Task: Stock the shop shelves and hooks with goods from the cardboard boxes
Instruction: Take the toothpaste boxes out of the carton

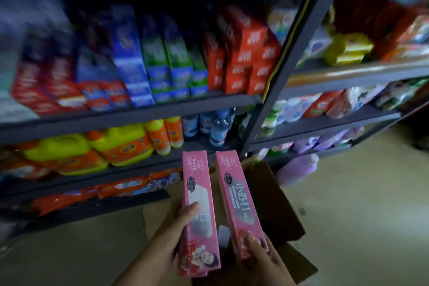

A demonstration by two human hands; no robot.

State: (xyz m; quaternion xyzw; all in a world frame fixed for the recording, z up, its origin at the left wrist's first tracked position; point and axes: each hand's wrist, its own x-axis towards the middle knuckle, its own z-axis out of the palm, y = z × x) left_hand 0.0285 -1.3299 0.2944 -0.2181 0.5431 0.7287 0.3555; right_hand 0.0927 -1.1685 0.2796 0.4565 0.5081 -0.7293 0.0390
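Shelving rack (148, 109) fills most of the view ahead of you, dark metal, several tiers. Top visible tier is already packed with toothpaste cartons (130, 69) in red, blue, green and orange rows; no obvious gap shows there, though the blur hides detail. Tier below carries yellow detergent jugs (120, 144) and water bottles (218, 127); lower still, orange packets (111, 189). Second rack (348, 76) to your right is likewise loaded with mixed packs. Open cardboard box (278, 204) sits on the floor just below your hands, against the rack foot; its contents are mostly hidden, so what remains inside cannot be judged. Your left hand (183, 218) has its fingers wrapped round a pink toothpaste carton (199, 204), with what looks like another pink one stacked beneath. Your right hand (260, 253) grips a second pink carton (236, 197) at its near end. Both cartons are held above the box, not yet shelved. Judgement: stocking is well advanced; these pink cartons still need a place.
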